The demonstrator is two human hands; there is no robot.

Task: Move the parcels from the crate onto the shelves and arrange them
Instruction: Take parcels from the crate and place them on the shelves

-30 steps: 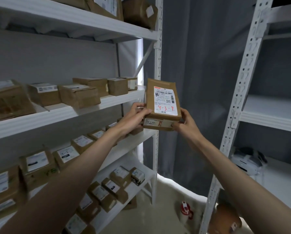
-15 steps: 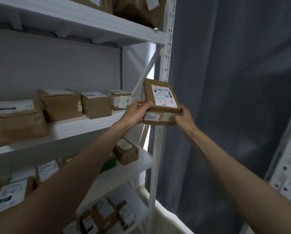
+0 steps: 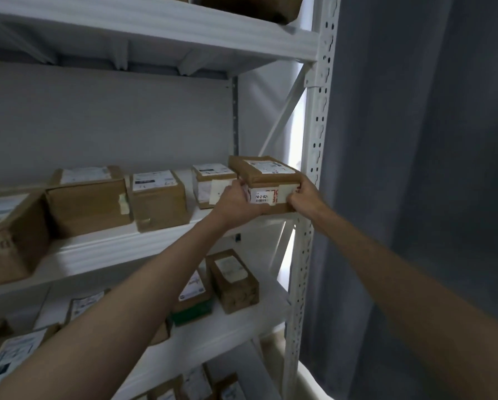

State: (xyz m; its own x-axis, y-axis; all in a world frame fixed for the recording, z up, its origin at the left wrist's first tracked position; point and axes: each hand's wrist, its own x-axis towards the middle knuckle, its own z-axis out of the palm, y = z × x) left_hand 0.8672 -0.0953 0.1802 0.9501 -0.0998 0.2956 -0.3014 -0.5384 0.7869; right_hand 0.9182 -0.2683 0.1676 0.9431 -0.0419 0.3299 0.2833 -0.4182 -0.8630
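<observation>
Head view: flat brown parcel (image 3: 266, 180) at right end of middle shelf (image 3: 120, 249), label side up, just beside white upright post (image 3: 314, 157) and touching neighbouring box (image 3: 210, 184). Left hand (image 3: 234, 202) gripping near-left corner, fingers curled round it. Right hand (image 3: 304, 197) gripping near-right corner, fingers likewise curled. Row of brown boxes (image 3: 158, 197) to the left.

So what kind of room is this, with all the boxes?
Probably a parcel storeroom or small stockroom. White metal shelves hold rows of brown cardboard parcels with printed labels, and two hands, left and right, are setting another labelled parcel at the shelf's end.
</observation>
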